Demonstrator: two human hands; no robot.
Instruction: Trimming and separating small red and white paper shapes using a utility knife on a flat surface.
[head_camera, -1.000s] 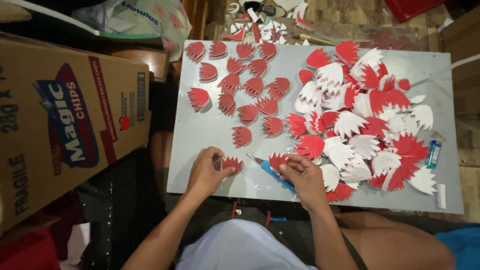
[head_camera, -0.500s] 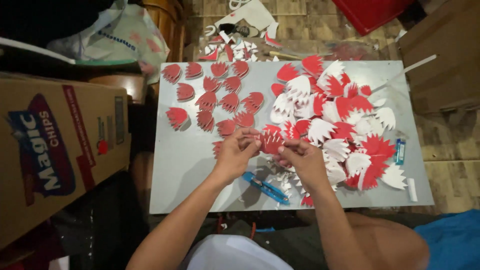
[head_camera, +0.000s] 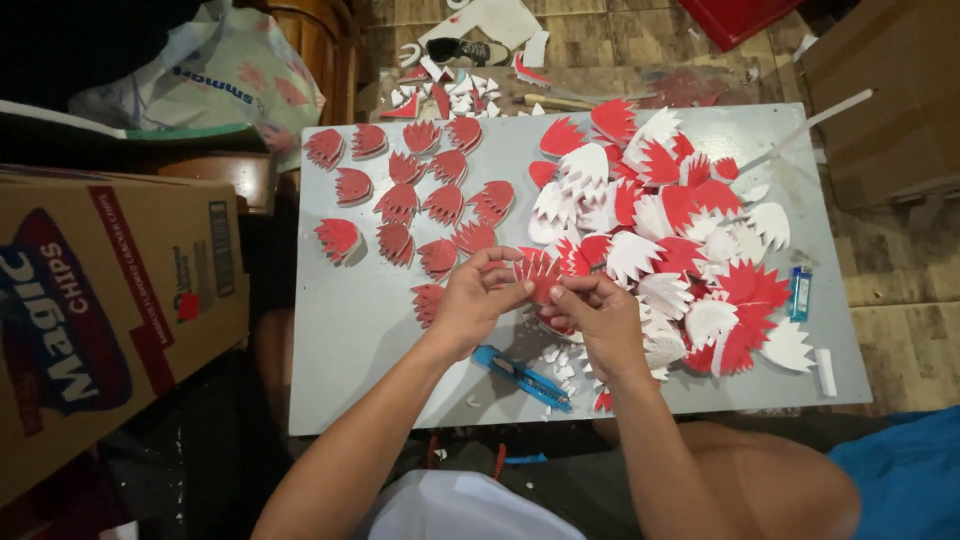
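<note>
Both hands pinch red cutout (head_camera: 540, 275): left hand (head_camera: 475, 300) at 9 o'clock, right hand (head_camera: 590, 315) at 4. Likely joining layers; alignment needed. Blue cutter (head_camera: 520, 377) at 6.

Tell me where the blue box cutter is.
The blue box cutter lies on the grey board's near edge, just below and between the left hand and right hand.

Home craft corner, improvised. Low grey surface (head_camera: 350, 330) on a worn tiled floor (head_camera: 900, 320), covered with red and white serrated cutouts (head_camera: 690, 230). Cardboard box (head_camera: 90, 320) at 9 o'clock, plastic bag (head_camera: 230, 80) at 11, paper offcuts (head_camera: 450, 95) at 12.
</note>
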